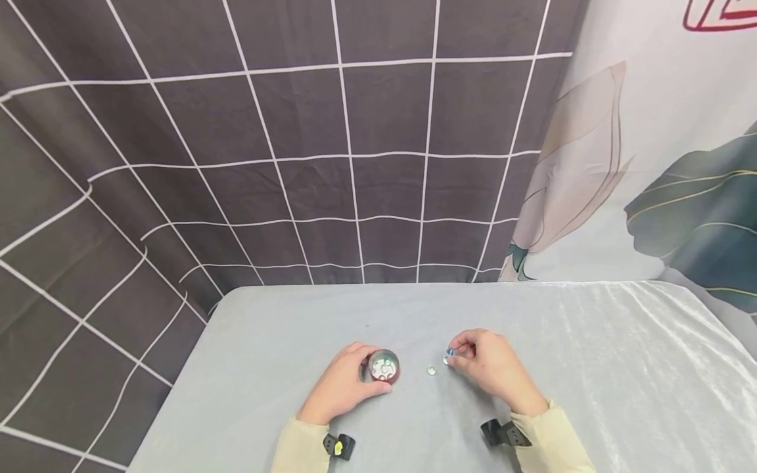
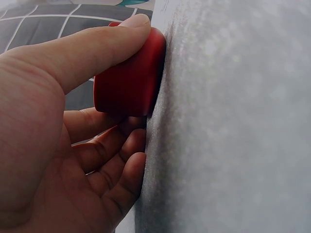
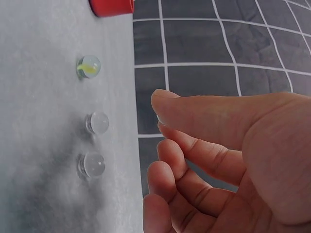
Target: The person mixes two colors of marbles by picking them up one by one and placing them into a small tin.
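Note:
My left hand (image 1: 345, 381) holds a small round red cup (image 2: 129, 80) on the cloth, thumb on one side and fingers on the other. In the head view the cup's inside looks pale and shiny, with rounded shapes at the bottom. My right hand (image 1: 491, 364) pinches a blue glass marble (image 1: 451, 352) between thumb and forefinger; the wrist view mostly hides it behind the thumb. Below those fingertips, a clear marble (image 3: 97, 123) and another clear marble (image 3: 92, 165) lie on the cloth. A marble with a yellow-green swirl (image 3: 89, 66) sits nearer the cup.
A pale grey velvety cloth (image 1: 591, 368) covers the table. Behind it hangs a dark curtain with white grid lines (image 1: 384, 190), and at the right a white curtain with printed leaves (image 1: 591, 164). Both wrists wear small black cameras on straps.

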`<state>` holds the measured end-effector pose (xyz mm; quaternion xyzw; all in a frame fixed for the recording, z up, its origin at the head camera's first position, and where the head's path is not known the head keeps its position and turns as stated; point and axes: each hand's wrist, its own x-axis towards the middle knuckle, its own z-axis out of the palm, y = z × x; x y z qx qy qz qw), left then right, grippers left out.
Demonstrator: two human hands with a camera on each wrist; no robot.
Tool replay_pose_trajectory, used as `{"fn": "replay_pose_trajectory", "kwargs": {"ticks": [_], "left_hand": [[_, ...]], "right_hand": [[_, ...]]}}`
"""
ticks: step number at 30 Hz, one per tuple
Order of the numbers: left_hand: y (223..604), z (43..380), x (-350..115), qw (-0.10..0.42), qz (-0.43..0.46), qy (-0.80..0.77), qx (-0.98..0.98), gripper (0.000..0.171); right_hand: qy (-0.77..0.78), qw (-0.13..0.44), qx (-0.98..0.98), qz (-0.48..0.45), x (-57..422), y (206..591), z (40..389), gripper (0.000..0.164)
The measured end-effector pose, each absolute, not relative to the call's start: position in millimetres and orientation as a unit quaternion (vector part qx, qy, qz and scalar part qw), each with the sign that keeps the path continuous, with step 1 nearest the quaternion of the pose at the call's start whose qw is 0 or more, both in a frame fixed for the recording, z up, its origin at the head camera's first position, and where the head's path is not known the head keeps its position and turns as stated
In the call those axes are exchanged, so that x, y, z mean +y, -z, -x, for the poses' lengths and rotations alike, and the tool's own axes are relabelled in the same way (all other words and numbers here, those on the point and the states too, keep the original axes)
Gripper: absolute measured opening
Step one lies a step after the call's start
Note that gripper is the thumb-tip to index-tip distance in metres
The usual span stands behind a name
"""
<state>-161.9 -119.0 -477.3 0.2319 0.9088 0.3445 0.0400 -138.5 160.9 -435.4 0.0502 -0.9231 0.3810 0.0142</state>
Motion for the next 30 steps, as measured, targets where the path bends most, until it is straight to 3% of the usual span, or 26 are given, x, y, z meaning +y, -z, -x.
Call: {"fn": "replay_pose_trajectory", "kwargs": {"ticks": [30], "left_hand": [[475.6, 162.0, -120.1, 0.037, -0.230, -0.345, 0.909, 0.057]], "right_hand": [[-0.400, 0.001, -0.915, -0.056, 136.5, 433.6, 137.4, 0.014]]}}
